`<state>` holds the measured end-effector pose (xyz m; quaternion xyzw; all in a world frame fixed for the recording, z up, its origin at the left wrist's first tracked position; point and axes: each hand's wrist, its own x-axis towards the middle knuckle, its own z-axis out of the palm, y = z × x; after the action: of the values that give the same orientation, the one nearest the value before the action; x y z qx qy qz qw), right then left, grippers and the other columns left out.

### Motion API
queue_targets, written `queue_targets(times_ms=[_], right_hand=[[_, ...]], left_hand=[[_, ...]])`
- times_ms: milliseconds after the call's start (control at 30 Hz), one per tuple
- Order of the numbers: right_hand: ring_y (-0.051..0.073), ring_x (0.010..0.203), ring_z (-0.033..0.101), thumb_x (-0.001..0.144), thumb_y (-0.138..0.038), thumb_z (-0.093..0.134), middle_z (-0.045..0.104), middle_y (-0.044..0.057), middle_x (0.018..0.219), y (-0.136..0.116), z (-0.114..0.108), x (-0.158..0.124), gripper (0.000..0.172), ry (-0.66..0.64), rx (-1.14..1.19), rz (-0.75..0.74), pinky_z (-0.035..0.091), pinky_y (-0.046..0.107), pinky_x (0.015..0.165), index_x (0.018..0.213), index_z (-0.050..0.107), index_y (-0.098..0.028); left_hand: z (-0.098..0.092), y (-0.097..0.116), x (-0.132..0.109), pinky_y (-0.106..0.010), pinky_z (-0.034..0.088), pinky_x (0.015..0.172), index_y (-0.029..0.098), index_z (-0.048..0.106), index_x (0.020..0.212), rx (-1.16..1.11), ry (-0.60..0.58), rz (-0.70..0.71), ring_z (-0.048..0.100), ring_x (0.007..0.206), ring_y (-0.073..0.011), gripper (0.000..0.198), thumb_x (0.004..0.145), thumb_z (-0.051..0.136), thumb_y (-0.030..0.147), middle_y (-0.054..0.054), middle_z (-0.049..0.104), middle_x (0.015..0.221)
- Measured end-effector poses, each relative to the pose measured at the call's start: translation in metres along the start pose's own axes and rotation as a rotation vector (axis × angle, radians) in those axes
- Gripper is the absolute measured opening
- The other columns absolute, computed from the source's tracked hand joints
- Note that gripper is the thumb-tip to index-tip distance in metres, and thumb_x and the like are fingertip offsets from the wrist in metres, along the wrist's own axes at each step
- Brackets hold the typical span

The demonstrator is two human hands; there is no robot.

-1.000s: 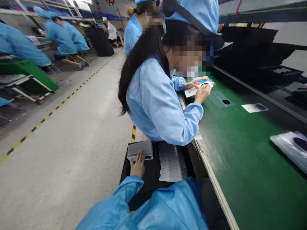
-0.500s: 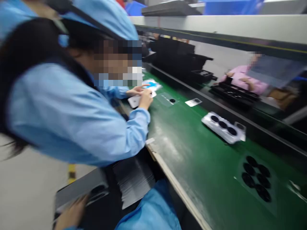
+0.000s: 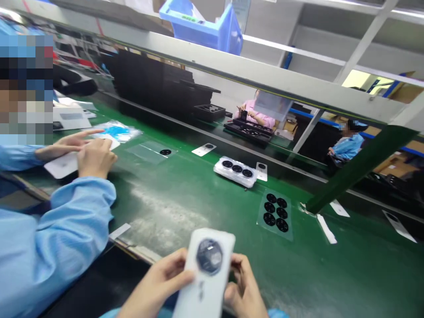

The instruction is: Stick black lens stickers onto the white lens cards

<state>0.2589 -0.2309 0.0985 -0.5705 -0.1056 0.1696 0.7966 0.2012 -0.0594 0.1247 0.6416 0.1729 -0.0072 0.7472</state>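
Green belt point(image 3: 198, 198): left hand point(image 3: 159, 285), right hand point(image 3: 245, 289) grip one white cover point(image 3: 207, 282)

A white rectangular plastic phone back cover point(image 3: 207, 274) bears a dark round camera ring; the green belt worktop point(image 3: 205, 194) carries black round lens discs point(image 3: 275, 213).

Count on the tabletop point(image 3: 198, 198): two white back covers point(image 3: 205, 287), one white tray point(image 3: 219, 171) bearing three black rings point(image 3: 237, 168), one clear sheet point(image 3: 276, 234) bearing six black discs point(image 3: 282, 213); overhead, one blue bin point(image 3: 212, 33).
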Motion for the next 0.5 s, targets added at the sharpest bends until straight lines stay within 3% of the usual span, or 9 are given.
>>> queue_targets(times_ms=[67, 167, 233, 367, 500], right_hand=[[0.023, 0.083, 0.066, 0.06, -0.062, 0.074, 0.07, 0.008, 0.091, -0.003, -0.004, 0.011, 0.059, 0.076, 0.001, 0.026, 0.053, 0.03, 0.068, 0.096, 0.061, -0.018], [0.025, 0.091, 0.066, 0.065, -0.052, 0.075, 0.071, 0.009, 0.099, -0.011, -0.02, 0.023, 0.054, 0.266, 0.041, 0.064, 0.052, 0.033, 0.079, 0.104, 0.062, -0.017], [0.027, 0.092, 0.066, 0.063, -0.05, 0.077, 0.071, 0.009, 0.102, -0.013, -0.029, 0.028, 0.058, 0.333, 0.083, 0.087, 0.053, 0.033, 0.077, 0.108, 0.062, -0.016], [0.027, 0.089, 0.067, 0.058, -0.045, 0.081, 0.072, 0.01, 0.1, -0.016, -0.038, 0.034, 0.059, 0.416, 0.126, 0.113, 0.054, 0.032, 0.071, 0.106, 0.065, -0.015], [0.026, 0.083, 0.068, 0.057, -0.046, 0.082, 0.074, 0.009, 0.091, -0.026, -0.047, 0.035, 0.054, 0.445, 0.126, 0.176, 0.054, 0.033, 0.07, 0.099, 0.068, -0.014]], left_hand=[[0.025, 0.005, 0.029, -0.028, 0.05, 0.066, 0.018, 0.056, 0.077, -0.064, -0.135, 0.006, 0.06, 0.074, -0.0184, 0.038, 0.064, 0.076, 0.048, 0.001, 0.063, 0.078], [0.056, 0.012, 0.058, -0.022, 0.044, 0.056, 0.017, 0.053, 0.072, -0.048, -0.213, 0.042, 0.053, 0.062, -0.0126, 0.045, 0.066, 0.068, 0.06, 0.003, 0.055, 0.067], [0.066, 0.014, 0.068, -0.021, 0.042, 0.054, 0.017, 0.053, 0.072, -0.018, -0.234, 0.062, 0.05, 0.059, -0.0115, 0.047, 0.069, 0.062, 0.063, 0.003, 0.052, 0.065], [0.058, 0.014, 0.08, -0.02, 0.037, 0.051, 0.017, 0.052, 0.069, 0.09, -0.212, 0.113, 0.045, 0.055, -0.0105, 0.049, 0.07, 0.056, 0.066, 0.005, 0.047, 0.06], [0.027, 0.021, 0.097, -0.02, 0.035, 0.049, 0.017, 0.054, 0.07, 0.258, -0.156, 0.168, 0.045, 0.056, -0.012, 0.046, 0.072, 0.053, 0.063, 0.004, 0.051, 0.06]])
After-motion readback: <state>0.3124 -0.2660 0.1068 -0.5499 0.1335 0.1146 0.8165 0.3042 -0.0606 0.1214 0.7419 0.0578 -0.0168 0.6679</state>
